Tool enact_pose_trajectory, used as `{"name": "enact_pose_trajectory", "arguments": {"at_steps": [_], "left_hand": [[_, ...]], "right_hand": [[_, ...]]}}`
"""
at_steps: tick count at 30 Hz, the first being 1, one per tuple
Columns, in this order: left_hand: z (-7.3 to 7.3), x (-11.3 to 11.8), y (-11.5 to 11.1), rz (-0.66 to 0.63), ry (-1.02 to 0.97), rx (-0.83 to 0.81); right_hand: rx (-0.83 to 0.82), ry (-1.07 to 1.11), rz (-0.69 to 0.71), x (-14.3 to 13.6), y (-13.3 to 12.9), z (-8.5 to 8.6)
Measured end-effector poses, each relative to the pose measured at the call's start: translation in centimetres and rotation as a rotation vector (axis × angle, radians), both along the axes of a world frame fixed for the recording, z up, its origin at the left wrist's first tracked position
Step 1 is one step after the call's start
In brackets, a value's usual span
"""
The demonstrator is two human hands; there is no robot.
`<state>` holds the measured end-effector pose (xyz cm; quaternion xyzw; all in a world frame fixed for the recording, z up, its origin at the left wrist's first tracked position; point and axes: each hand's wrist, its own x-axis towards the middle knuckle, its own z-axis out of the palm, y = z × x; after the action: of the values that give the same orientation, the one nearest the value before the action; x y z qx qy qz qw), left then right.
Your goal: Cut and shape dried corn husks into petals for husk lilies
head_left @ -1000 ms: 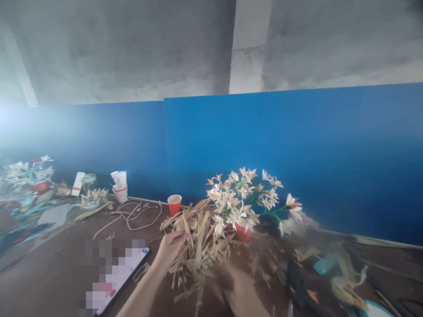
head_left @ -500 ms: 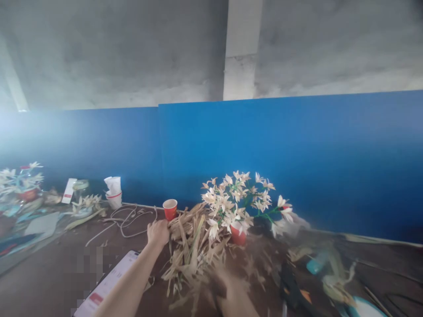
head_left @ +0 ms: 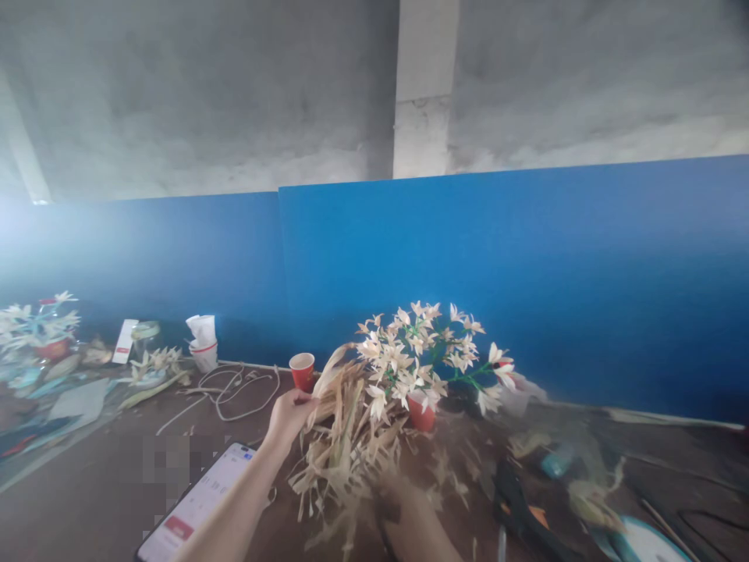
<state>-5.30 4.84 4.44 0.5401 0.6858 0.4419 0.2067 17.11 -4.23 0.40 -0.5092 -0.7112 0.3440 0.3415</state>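
Note:
My left hand [head_left: 294, 415] is closed in a pinch on a pale dried corn husk [head_left: 332, 370], which rises from the fingers at the left side of a pile of husks [head_left: 339, 453]. Just behind that hand stands a red paper cup [head_left: 303, 373]. My right hand [head_left: 398, 499] is low at the pile's front right, smeared by motion, and its fingers cannot be made out. Beyond the pile, a bunch of cream husk flowers [head_left: 409, 351] on green stems stands in another red cup [head_left: 422, 414].
A phone [head_left: 202, 499] lies under my left forearm. A white cable [head_left: 234, 390] coils behind it. A black glue gun-like tool [head_left: 518, 507] and scraps lie at right. More flowers [head_left: 44, 328] and white cups [head_left: 204, 355] stand at left. A blue panel [head_left: 468, 265] bounds the back.
My left hand has drawn slightly back and turned, and a pale husk now stands up from its fingers. The right hand stays low and blurred by the pile.

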Motion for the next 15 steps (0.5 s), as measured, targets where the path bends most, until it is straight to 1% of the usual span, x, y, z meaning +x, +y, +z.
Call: {"name": "enact_pose_trajectory", "arguments": {"at_steps": [2,5,8,10,12,13,15], "left_hand": [[0.2,0.7,-0.9,-0.045,-0.19,0.011],[0.1,2.4,-2.7,-0.083,-0.42,0.029],[-0.7,4.7,-4.3,-0.093,-0.58,0.063],[-1.3,6.2,-5.1,-0.106,-0.849,0.094],[-1.9,7.5,-5.7,-0.141,-0.991,0.105],[-2.2,8.0,-6.0,-0.15,-1.028,0.103],[-2.6,8.7,-6.7,-0.16,-1.058,0.09]], "right_hand": [[0.0,0.04,-0.004,0.0,0.0,-0.1],[-0.062,0.128,-0.018,-0.2,0.0,-0.2],[-0.11,0.253,-0.019,-0.4,0.2,-0.1],[-0.116,0.356,-0.021,-0.6,0.4,-0.1],[-0.093,0.423,-0.036,-0.6,0.4,0.0],[-0.067,0.418,-0.043,-0.5,0.4,0.0],[0.011,0.316,-0.063,-0.3,0.2,0.2]]}}
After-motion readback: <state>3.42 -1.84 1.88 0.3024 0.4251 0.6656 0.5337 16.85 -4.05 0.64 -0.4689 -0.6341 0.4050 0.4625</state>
